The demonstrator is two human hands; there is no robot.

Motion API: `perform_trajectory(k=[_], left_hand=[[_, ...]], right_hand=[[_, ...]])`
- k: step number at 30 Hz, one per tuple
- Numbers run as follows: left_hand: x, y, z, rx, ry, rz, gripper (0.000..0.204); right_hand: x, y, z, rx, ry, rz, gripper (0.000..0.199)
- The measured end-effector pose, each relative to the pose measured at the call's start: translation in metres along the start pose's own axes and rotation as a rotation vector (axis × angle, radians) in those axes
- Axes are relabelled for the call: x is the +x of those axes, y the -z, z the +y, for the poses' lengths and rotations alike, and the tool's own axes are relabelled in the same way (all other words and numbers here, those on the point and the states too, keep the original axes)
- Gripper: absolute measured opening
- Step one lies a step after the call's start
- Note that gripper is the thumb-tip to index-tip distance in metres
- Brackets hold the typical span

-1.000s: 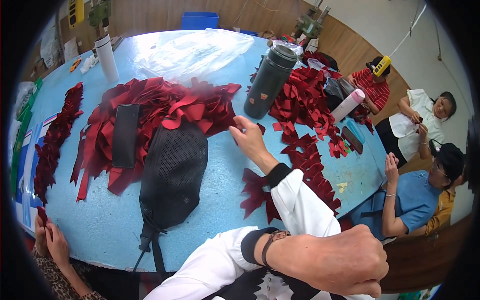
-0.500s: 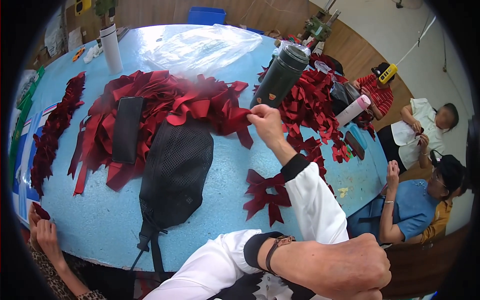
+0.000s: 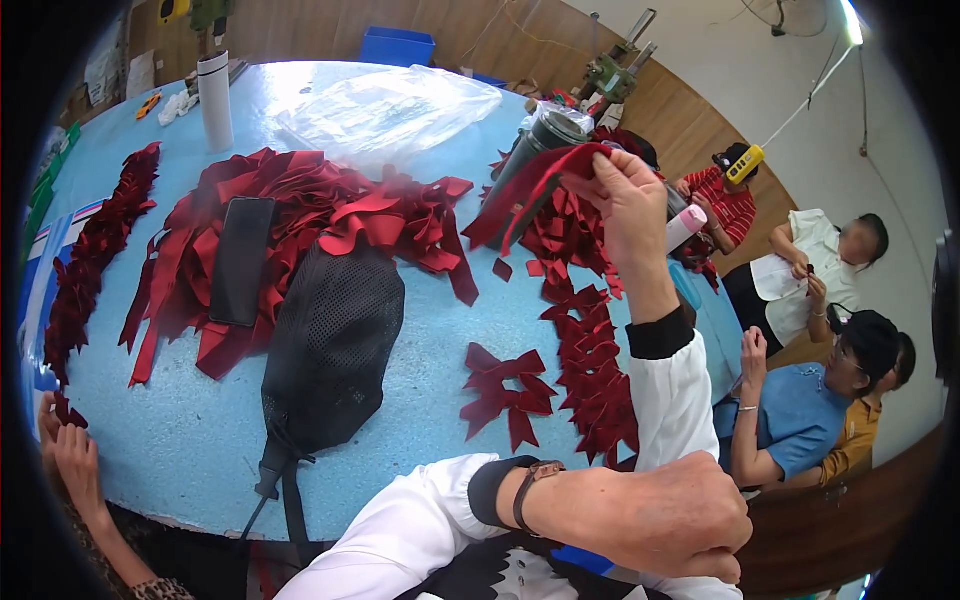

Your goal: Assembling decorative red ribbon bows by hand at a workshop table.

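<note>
My right hand (image 3: 630, 200) is raised over the table, pinching one end of a dark red ribbon strip (image 3: 535, 190). The strip slants down leftward, in front of a dark green bottle (image 3: 558, 127). My left hand (image 3: 650, 510) is closed in a fist, low at the right, its arm crossing my body; whatever is inside is hidden. A heap of cut red ribbon (image 3: 300, 190) lies left of centre. One red ribbon bow (image 3: 487, 400) rests alone on the table, beside a row of joined bows (image 3: 592, 375).
A black phone (image 3: 240, 265) and black mesh bag (image 3: 335, 340) lie on the heap's near side. Behind stand a white tumbler (image 3: 215, 105) and clear plastic sheeting (image 3: 400, 105). A co-worker's hands (image 3: 75, 460) hold a red garland (image 3: 95, 265) at left. Several people sit or stand at right.
My right hand has drawn the ribbon strip off the heap and lifted it up and to the right. My left hand stays closed. The whole view has shifted slightly.
</note>
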State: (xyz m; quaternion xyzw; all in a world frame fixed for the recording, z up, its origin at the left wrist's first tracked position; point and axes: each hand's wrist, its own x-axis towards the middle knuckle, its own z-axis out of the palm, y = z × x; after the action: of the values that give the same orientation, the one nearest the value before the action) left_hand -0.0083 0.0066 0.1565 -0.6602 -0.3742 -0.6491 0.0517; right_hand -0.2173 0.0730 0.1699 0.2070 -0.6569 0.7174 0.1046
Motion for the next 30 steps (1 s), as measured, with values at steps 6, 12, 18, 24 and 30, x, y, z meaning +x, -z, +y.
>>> perform_trajectory(k=[6, 12, 18, 24, 30], left_hand=[[-0.002, 0.0, -0.009, 0.027, -0.148, 0.043, 0.036], [0.005, 0.006, -0.001, 0.09, -0.067, -0.031, 0.026], [0.015, 0.009, 0.009, 0.083, 0.036, 0.116, 0.016], [0.012, -0.008, -0.001, 0.172, 0.12, 0.419, 0.037], [0.026, -0.047, -0.014, 0.003, 0.294, 0.147, 0.058]], right_hand=[[-0.014, 0.026, -0.049, 0.067, 0.085, -0.007, 0.014], [-0.061, 0.08, -0.095, 0.202, 0.222, -0.013, 0.018], [-0.165, 0.113, -0.129, 0.147, 0.194, 0.221, 0.023], [-0.279, 0.101, -0.153, 0.185, 0.233, 0.365, 0.02], [-0.343, 0.083, -0.154, 0.19, 0.038, 0.379, 0.015]])
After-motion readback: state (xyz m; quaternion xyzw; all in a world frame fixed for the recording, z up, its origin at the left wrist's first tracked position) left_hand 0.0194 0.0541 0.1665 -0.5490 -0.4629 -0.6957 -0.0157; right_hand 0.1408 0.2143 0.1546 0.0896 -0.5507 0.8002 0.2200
